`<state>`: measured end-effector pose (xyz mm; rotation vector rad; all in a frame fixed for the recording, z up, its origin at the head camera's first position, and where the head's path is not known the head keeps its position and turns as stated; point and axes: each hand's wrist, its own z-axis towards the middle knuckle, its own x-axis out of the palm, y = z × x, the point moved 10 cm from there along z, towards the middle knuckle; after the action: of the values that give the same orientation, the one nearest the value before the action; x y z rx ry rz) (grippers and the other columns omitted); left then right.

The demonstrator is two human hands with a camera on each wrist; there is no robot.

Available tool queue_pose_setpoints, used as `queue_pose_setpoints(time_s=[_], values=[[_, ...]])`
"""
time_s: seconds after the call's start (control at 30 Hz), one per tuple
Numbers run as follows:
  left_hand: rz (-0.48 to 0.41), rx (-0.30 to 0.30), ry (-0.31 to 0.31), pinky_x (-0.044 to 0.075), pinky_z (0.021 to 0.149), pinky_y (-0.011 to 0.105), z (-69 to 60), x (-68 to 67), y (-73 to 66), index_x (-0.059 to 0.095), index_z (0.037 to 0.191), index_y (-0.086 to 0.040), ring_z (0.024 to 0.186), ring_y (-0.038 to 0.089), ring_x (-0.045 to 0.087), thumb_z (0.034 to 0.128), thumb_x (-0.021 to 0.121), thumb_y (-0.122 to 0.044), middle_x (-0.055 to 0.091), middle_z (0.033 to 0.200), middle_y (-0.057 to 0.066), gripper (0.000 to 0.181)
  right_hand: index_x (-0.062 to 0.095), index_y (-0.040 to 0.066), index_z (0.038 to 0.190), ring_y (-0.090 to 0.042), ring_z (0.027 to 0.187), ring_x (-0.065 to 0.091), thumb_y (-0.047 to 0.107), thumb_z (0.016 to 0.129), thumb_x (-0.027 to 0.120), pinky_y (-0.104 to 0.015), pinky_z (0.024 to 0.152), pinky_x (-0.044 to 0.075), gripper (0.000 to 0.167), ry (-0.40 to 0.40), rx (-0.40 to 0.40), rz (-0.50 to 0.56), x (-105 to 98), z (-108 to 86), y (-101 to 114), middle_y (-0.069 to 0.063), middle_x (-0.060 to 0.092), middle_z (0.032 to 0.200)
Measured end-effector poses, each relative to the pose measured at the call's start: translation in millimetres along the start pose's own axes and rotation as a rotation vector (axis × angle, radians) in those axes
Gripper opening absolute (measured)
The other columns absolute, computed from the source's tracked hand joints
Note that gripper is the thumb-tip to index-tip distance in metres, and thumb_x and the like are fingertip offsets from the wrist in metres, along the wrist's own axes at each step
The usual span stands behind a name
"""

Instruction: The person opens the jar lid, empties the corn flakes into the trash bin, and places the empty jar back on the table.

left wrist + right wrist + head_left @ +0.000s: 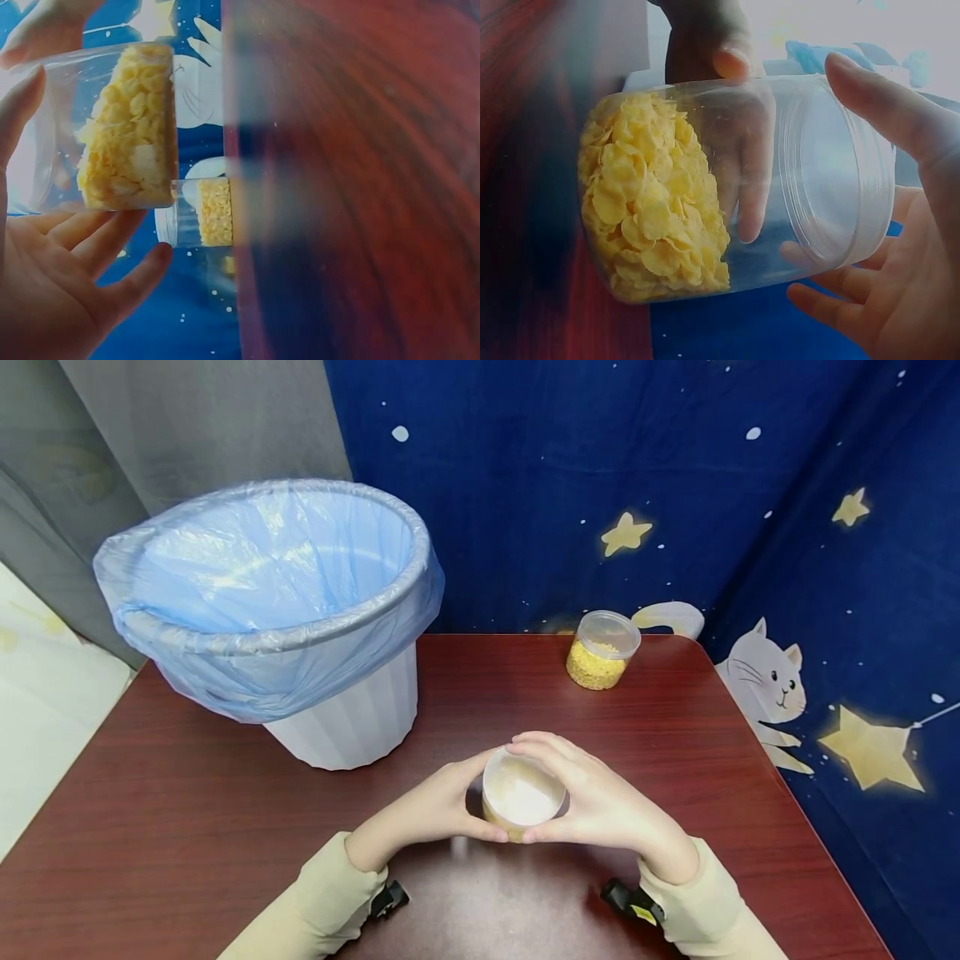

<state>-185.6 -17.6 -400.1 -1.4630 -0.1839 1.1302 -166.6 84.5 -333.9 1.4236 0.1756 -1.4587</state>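
In the head view, my fingers (pixel 542 753) hide part of the clear jar (pixel 739 187), and the pale lid (pixel 523 792) veils most of its cornflakes (pixel 649 202); my sleeves (pixel 326 897) run off the bottom edge. My left wrist view crops the jar's lid end and blurs the worktop (pixel 360 187).

1. One white ribbed plastic bin (pixel 356 722) with one translucent blue bag (pixel 270 564).
2. Two clear round plastic jars (pixel 522 792) (pixel 606 631) of yellow flakes (pixel 649 217), right of the bin.
3. Two bare hands (pixel 444 800) (pixel 592 793), right of the bin.
4. One reddish-brown wood-grain bench (pixel 187 827), under the bin.
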Motion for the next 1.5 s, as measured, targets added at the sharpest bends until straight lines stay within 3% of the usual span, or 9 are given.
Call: queue_pose_setpoints(time_s=[0.17,0.37,0.67,0.87,0.93,1.1,1.2,1.3,1.5], values=[[-0.051,-0.056,0.02,0.04,0.098,0.036,-0.2,1.0,10.6,0.041,0.141,-0.031,0.118,0.006,0.049,0.0689,0.084,-0.044,0.055,0.125,-0.016,0.085,0.046,0.02,0.138,-0.011,0.122,0.044,0.048,0.07,0.082,-0.037,0.095,0.043,0.082,0.012,0.025,0.026,6.4,1.5,-6.9,0.007,0.043,0.137],[-0.05,-0.099,0.045,0.041,0.096,0.034,-0.3,2.8,20.1,0.041,0.14,-0.025,0.115,0.006,0.051,0.0665,0.086,-0.043,0.057,0.124,-0.014,0.088,0.047,0.021,0.138,-0.011,0.121,0.044,0.046,0.068,0.084,-0.038,0.094,0.043,0.083,0.02,0.047,0.043,13.5,2.1,-13.5,0.01,0.042,0.137],[0.032,-0.117,0.069,0.044,0.092,0.032,-0.9,5.6,25.9,0.043,0.137,-0.019,0.107,0.007,0.054,0.0653,0.087,-0.042,0.058,0.119,-0.009,0.087,0.046,0.019,0.138,-0.013,0.122,0.044,0.042,0.069,0.084,-0.042,0.097,0.041,0.083,0.07,0.054,0.026,24.7,4.0,-17.2,0.008,0.042,0.138],[0.033,-0.108,0.066,0.044,0.092,0.032,-1.1,5.9,27.3,0.045,0.136,-0.02,0.104,0.006,0.055,0.0647,0.088,-0.04,0.058,0.117,-0.01,0.086,0.047,0.019,0.138,-0.014,0.12,0.044,0.042,0.069,0.083,-0.041,0.097,0.04,0.081,0.08,0.055,0.011,27.6,5.9,-18.0,0.008,0.042,0.137],[0.021,-0.11,0.071,0.044,0.09,0.031,-0.9,6.6,27.5,0.044,0.137,-0.022,0.093,0.005,0.06,0.0648,0.088,-0.039,0.059,0.116,-0.01,0.086,0.047,0.018,0.138,-0.013,0.12,0.045,0.042,0.069,0.083,-0.041,0.097,0.041,0.081,0.079,0.054,0.003,27.8,6.1,-18.1,0.008,0.042,0.137],[0.021,-0.101,0.075,0.045,0.088,0.03,0.2,6.9,25.6,0.046,0.136,-0.025,0.085,0.005,0.062,0.0636,0.089,-0.037,0.061,0.112,-0.012,0.085,0.047,0.018,0.138,-0.012,0.12,0.044,0.047,0.07,0.08,-0.041,0.099,0.038,0.081,0.071,0.042,-0.073,27.3,5.6,-17.1,0.008,0.044,0.136],[0.031,-0.09,0.069,0.046,0.087,0.029,0.8,5.9,24.1,0.05,0.132,-0.023,0.096,0.005,0.058,0.0619,0.09,-0.036,0.062,0.109,-0.013,0.081,0.046,0.016,0.14,-0.012,0.122,0.044,0.054,0.069,0.078,-0.041,0.1,0.036,0.086,0.054,0.031,-0.158,25.1,5.0,-14.1,0.006,0.047,0.135],[0.032,-0.085,0.067,0.047,0.085,0.028,0.9,5.4,23.6,0.053,0.129,-0.022,0.094,0.006,0.059,0.0606,0.09,-0.036,0.063,0.106,-0.014,0.079,0.046,0.013,0.14,-0.014,0.12,0.045,0.059,0.068,0.076,-0.041,0.099,0.037,0.09,0.035,0.024,-0.224,22.2,5.0,-9.6,0.004,0.05,0.133],[0.024,-0.074,0.084,0.049,0.08,0.026,0.3,6.8,22.6,0.052,0.129,-0.023,0.08,0.005,0.062,0.0606,0.09,-0.037,0.063,0.104,-0.012,0.079,0.05,0.011,0.137,-0.012,0.111,0.049,0.058,0.065,0.078,-0.035,0.094,0.041,0.09,0.032,0.015,-0.249,20.5,7.9,-4.1,0.006,0.054,0.128]])
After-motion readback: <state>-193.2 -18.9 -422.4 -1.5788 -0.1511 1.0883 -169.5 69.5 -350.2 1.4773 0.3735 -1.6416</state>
